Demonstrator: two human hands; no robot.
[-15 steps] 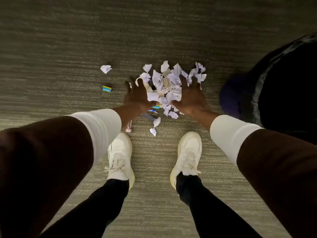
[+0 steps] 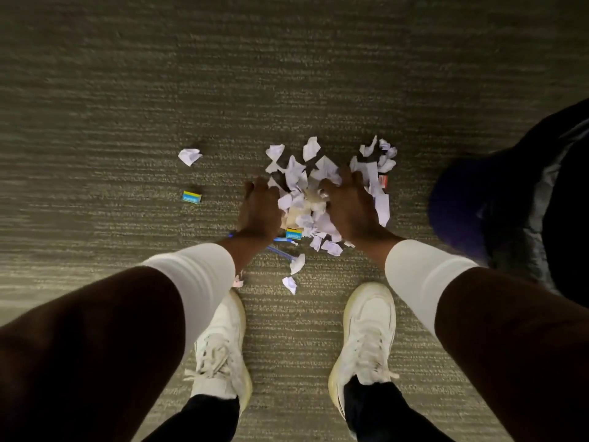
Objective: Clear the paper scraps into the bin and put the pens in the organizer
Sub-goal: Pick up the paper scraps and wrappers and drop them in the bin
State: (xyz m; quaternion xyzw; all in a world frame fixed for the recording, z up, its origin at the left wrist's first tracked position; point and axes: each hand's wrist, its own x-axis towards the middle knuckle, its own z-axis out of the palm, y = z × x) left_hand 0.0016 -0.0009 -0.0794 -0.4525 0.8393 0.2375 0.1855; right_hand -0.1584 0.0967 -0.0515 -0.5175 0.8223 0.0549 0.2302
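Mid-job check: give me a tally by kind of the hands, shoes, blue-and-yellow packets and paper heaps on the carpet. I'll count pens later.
Hands: 2
White lace-up shoes: 2
Small blue-and-yellow rectangular packets: 2
Heap of torn white paper scraps: 1
Total: 7

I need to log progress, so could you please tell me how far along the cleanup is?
Nothing looks finished. The left hand and right hand are pressed into the paper pile, gathering it. A stray scrap lies apart on the carpet, and a blue pen remains down.
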